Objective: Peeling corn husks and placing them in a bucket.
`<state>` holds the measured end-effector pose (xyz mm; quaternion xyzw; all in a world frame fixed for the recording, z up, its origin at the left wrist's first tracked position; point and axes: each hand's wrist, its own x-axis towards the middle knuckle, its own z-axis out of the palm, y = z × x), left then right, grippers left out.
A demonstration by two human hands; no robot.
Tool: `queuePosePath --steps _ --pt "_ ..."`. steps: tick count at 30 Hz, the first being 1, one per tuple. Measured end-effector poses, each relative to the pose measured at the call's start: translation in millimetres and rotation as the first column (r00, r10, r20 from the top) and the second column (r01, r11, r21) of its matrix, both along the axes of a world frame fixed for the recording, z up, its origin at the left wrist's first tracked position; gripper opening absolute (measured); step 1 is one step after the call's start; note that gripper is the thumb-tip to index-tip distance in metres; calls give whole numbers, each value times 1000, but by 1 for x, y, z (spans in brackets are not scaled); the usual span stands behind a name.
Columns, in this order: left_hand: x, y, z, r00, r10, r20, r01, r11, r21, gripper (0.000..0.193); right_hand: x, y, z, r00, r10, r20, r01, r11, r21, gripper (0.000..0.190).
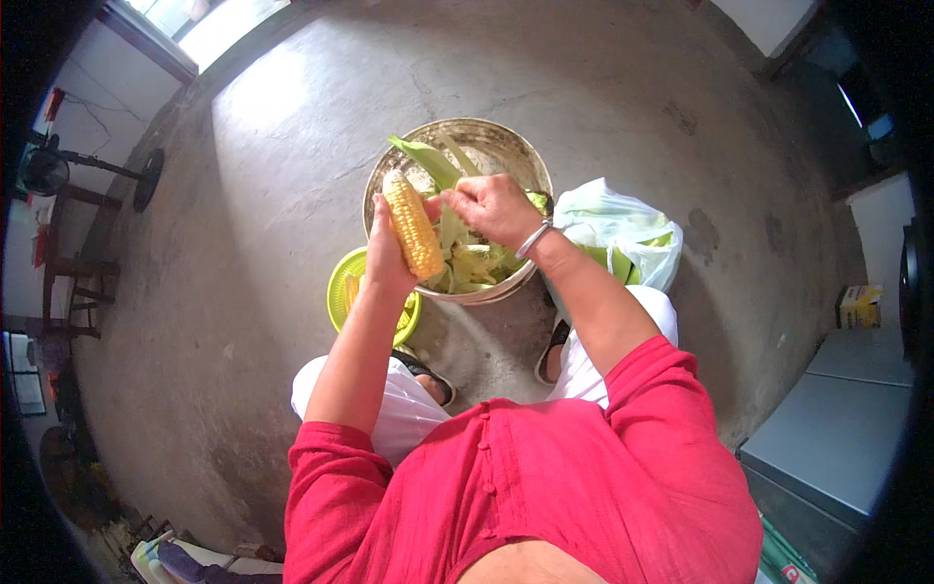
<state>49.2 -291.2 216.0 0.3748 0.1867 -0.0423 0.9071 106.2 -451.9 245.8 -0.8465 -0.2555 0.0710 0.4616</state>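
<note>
My left hand (389,248) grips a husked ear of corn (413,226), its yellow kernels bare and its tip pointing up and slightly left. Just right of the ear is my right hand (490,208), fingers curled together above a round basin (531,150). Whether those fingertips pinch any corn silk is too small to tell. Green and pale corn husks (467,266) with silk lie in the basin, and one long husk leaf (427,159) leans toward its far rim. Partly behind my left forearm, a lime-green plastic basket (337,292) contains yellow corn.
To the basin's right stands a white plastic bag (609,212) with green husked-over ears inside. My shod feet rest on the concrete floor (292,219) either side. A fan (47,171) and wooden chair (80,266) are at left; a grey cabinet (817,431) is at right.
</note>
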Motion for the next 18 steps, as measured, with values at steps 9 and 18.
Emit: queuePosePath --steps 9,18 --pt "0 10 -6 997 19 72 -18 1000 -16 56 -9 14 -14 981 189 41 -192 978 77 30" --pt "-13 108 -19 955 295 36 -297 944 144 55 8 -31 -39 916 105 387 158 792 -590 33"
